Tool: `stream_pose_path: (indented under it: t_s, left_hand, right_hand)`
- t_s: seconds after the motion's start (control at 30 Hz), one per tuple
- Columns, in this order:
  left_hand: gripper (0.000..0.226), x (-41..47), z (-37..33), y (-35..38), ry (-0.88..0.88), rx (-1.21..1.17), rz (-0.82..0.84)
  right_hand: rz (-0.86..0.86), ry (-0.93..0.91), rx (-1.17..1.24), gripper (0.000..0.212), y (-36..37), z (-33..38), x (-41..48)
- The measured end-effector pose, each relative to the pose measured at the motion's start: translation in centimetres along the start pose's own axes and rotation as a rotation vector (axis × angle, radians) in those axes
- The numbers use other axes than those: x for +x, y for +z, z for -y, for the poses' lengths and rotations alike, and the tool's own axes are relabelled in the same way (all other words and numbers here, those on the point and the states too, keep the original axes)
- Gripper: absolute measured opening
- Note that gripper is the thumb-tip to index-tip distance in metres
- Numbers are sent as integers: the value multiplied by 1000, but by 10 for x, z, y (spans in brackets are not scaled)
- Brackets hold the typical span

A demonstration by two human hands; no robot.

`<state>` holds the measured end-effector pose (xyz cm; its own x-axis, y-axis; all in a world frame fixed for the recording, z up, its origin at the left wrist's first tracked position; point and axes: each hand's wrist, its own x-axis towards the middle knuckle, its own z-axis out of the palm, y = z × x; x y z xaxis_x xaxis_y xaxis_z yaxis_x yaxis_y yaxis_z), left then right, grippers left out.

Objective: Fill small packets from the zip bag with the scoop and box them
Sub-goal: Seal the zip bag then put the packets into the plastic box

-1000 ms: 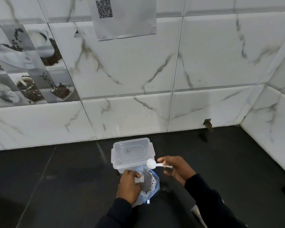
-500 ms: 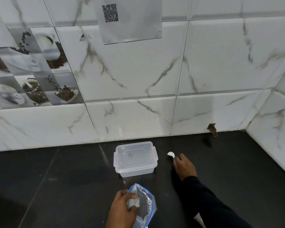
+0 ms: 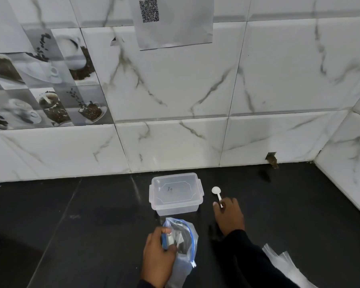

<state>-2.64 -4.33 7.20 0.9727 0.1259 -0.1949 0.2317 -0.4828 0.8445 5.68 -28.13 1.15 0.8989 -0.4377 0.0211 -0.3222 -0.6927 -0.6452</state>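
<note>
Mid-task: left hand point(image 3: 158, 258) grip clamped on the open zip bag point(image 3: 182, 244) plus a small packet point(image 3: 172, 240) at its mouth, right hand point(image 3: 230, 217) fingers pinching the white scoop point(image 3: 217, 193) handle on the counter point(image 3: 81, 225) beside the lidded clear box point(image 3: 176, 194) (no packets visibly inside, boxing left).

Head-worn camera looks forward and down, near the dark counter point(image 3: 81, 225).
</note>
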Motion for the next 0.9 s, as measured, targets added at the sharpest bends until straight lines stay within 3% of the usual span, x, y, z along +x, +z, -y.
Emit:
stream_pose_path:
  t_s: [0.07,0.17,0.3,0.4,0.53,0.6,0.77,0.9]
  left_hand:
    - [29,0,-1,1,-47,-93,-43]
    - [30,-2,-5,2,-84,-171,-95]
    - [38,-10,-14,4,-122,-213,-177]
    - [48,-16,-17,6,-113,-243,-228]
    - [50,-25,-26,1,-157,-467,-107]
    - [44,-21,-27,-9,-183,-607,-84]
    - [8,-3,-24,-42,-160,-562,74]
    - [13,-1,-26,-54,-249,-621,253]
  right_hand:
    - [177,152,344,43,-20,26,-44]
    - [446,264,619,43,-38,51,-109]
    - [436,310,815,33,-46,68,-151]
    - [374,271,806,34,-46,76,-162]
    - [324,118,738,16,-48,72,-153]
    - [403,85,782,6,-50,69,-141]
    - [663,-14,682,10,-61,62,-119]
    - [844,-17,643,17,-70,68,-108]
